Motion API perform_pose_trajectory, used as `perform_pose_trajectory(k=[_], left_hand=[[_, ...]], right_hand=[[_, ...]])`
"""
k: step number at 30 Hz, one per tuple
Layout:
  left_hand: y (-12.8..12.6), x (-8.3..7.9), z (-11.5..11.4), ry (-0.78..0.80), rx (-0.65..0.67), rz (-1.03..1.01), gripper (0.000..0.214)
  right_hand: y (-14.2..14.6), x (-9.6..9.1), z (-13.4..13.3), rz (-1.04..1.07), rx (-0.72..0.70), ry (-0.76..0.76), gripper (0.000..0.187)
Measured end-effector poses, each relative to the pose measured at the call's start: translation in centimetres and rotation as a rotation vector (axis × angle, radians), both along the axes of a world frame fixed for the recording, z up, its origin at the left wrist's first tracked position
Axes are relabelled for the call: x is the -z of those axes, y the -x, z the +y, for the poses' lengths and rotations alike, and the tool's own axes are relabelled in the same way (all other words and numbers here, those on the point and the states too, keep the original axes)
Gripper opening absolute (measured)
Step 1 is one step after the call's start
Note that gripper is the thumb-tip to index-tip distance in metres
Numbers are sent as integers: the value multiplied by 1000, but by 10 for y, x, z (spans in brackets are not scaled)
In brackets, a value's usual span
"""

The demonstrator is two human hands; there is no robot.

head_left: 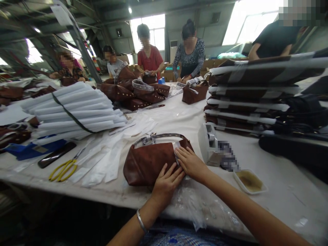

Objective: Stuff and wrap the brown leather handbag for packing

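Note:
A brown leather handbag (pixel 146 162) lies on its side on the white table (pixel 276 160), its handle wrapped in clear plastic. My left hand (pixel 166 182) rests flat on the bag's near right end, fingers spread; a metal bracelet sits on that wrist. My right hand (pixel 189 162) lies flat beside it, fingers pressed on a strip of clear wrapping at the bag's right edge. Neither hand grips anything.
Yellow-handled scissors (pixel 64 169) and loose white paper sheets lie to the left. A tape dispenser (pixel 208 143) and a small dish (pixel 250 181) stand to the right. Stacked wrapped bags (pixel 243 99) rise at right; a bundle of white paper (pixel 74 111) lies at left. Several people work at the far end.

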State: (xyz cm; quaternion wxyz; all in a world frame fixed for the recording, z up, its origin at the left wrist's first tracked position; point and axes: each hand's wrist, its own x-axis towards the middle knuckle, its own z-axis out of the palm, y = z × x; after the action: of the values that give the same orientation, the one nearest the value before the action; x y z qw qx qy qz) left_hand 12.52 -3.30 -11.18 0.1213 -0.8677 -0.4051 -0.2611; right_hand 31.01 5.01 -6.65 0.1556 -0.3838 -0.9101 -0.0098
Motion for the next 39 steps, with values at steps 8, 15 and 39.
perform_pose_trajectory(k=[8, 15, 39], left_hand=[[-2, -3, -1, 8, -7, -17, 45], [-1, -3, -1, 16, -27, 57, 51], [-1, -11, -7, 76, -26, 84, 55]], right_hand=[[4, -14, -5, -62, 76, 103, 45], [-5, -16, -6, -22, 7, 163, 45], [-63, 28, -125, 268, -323, -38, 34]])
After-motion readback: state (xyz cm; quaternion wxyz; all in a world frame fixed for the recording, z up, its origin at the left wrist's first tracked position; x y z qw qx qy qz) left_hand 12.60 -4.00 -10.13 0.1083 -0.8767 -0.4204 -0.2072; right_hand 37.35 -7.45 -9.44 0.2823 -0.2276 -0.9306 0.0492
